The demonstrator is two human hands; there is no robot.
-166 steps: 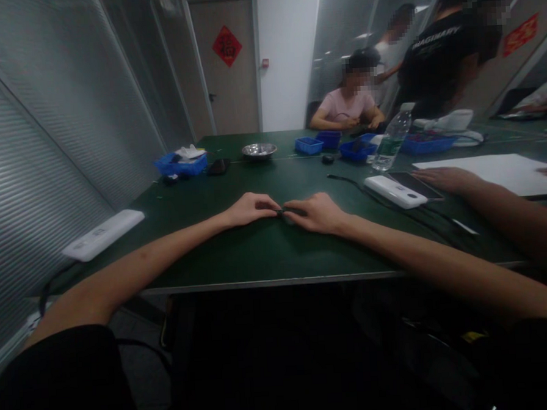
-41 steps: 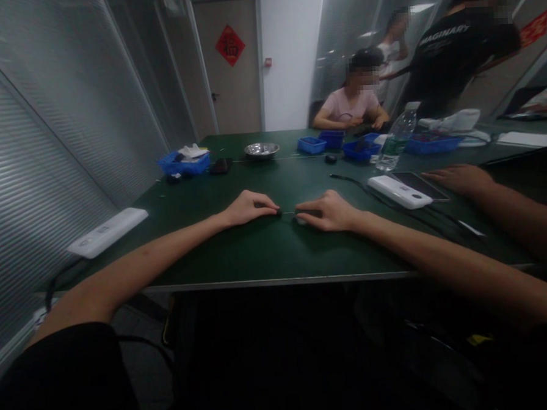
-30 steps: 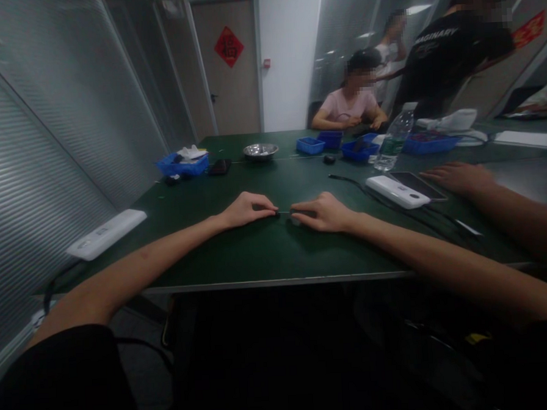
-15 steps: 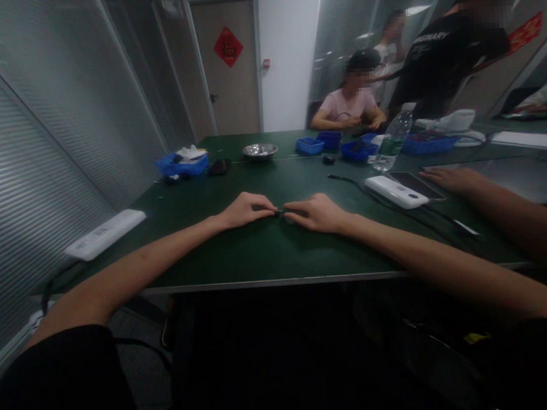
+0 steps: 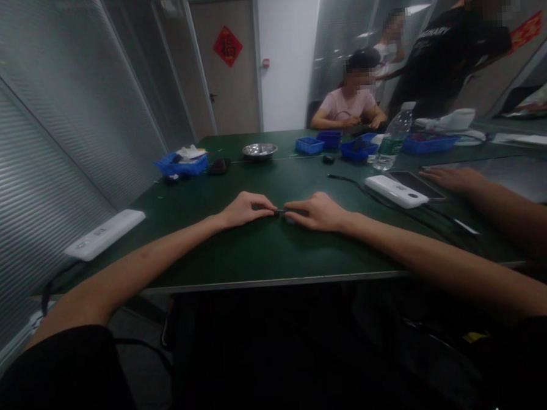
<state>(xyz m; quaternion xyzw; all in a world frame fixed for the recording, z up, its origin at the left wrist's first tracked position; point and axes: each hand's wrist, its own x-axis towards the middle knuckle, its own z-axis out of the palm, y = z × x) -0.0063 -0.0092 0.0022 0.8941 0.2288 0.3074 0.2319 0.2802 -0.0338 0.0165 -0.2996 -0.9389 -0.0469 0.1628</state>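
Observation:
My left hand [image 5: 245,209] is closed in a pinch, thumb and forefinger on a small dark piece [image 5: 278,212] just above or on the green tabletop. Facing it from the right, my right hand [image 5: 318,213] has its thumb and forefinger drawn together at the other side of that piece. A thin light line shows between the two sets of fingertips. The piece is too small and dim for its kind to be made out, and what the right fingertips hold is unclear.
A steel bowl [image 5: 260,151] stands ahead, with blue trays [image 5: 309,145] to its right and a filled blue basket [image 5: 182,165] left. White power banks [image 5: 396,191] with cables flank me. A plastic bottle [image 5: 394,137] stands upright. Another person's hand [image 5: 450,177] rests at right.
Both hands stay almost in place. A thin light line now shows more clearly between the fingertips. The standing person at the back right has shifted slightly.

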